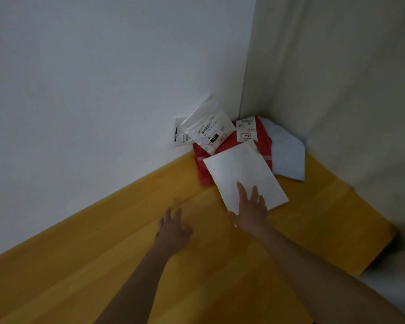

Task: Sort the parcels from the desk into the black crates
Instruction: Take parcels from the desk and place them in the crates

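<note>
At the far corner of the worktop (313,213), where two pale walls met, a small heap of parcels lay unsorted. Uppermost and nearest was a plain white envelope (241,174), lying flat and overlapping a red bag (263,142), which bore a label and rested partly beneath a white labelled pouch (207,127) propped against the left wall (91,101); a second small pouch (180,134) showed behind that one, and a pale blue bag (288,155) lay just beside the red bag, toward the right wall (348,78). The right hand (251,206) rested on the near edge of the white envelope with fingers straight and spread, apparently about to draw it off the heap; nothing was gripped. The left hand (173,228) hovered near it over bare wood, fingers apart and holding nothing. No black crates appeared in view, so the number already sorted could not be told; at least five parcels seemingly remained. The worktop was yellow-orange wood with visible grain, its right end cut short near a pale floor (395,291). Lighting was dim and the picture somewhat blurred.
</note>
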A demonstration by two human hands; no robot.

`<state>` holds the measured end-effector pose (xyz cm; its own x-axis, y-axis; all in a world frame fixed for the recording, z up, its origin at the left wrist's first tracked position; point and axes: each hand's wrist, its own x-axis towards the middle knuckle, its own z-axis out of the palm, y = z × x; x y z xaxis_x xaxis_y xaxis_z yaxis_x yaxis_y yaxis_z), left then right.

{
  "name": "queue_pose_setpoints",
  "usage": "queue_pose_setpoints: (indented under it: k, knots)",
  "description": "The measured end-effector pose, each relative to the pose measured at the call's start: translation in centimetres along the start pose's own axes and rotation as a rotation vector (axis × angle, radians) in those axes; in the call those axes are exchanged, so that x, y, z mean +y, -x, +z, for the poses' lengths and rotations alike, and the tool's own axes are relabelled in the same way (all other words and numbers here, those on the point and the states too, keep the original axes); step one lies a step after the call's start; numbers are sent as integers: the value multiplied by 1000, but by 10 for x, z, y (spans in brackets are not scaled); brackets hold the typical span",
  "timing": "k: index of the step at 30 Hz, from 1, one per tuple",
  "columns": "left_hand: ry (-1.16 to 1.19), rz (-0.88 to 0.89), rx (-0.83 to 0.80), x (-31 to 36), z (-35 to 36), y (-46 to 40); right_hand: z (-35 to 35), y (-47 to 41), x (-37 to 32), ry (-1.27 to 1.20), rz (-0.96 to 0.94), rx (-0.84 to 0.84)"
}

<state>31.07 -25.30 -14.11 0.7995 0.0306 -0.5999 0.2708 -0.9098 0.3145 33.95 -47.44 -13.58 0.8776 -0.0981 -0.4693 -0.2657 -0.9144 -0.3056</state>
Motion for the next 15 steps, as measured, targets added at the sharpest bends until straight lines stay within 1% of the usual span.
queue_pose_setpoints:
  k: [5, 7, 11, 13, 15]
  knots:
    - [38, -54, -16, 22, 6, -24, 0, -52, 4, -25, 45, -15]
    - [47, -69, -11, 28, 8, -29, 6, -61, 5, 18, 43, -20]
    - [76, -104, -1, 33, 12, -30, 17, -63, 7, 130, -3, 22]
    - [93, -121, -1, 33, 13, -28, 16, -60, 11, 145, -45, -14]
    - [139, -149, -4, 35, 10, -25, 7, -57, 18, 58, -124, -85]
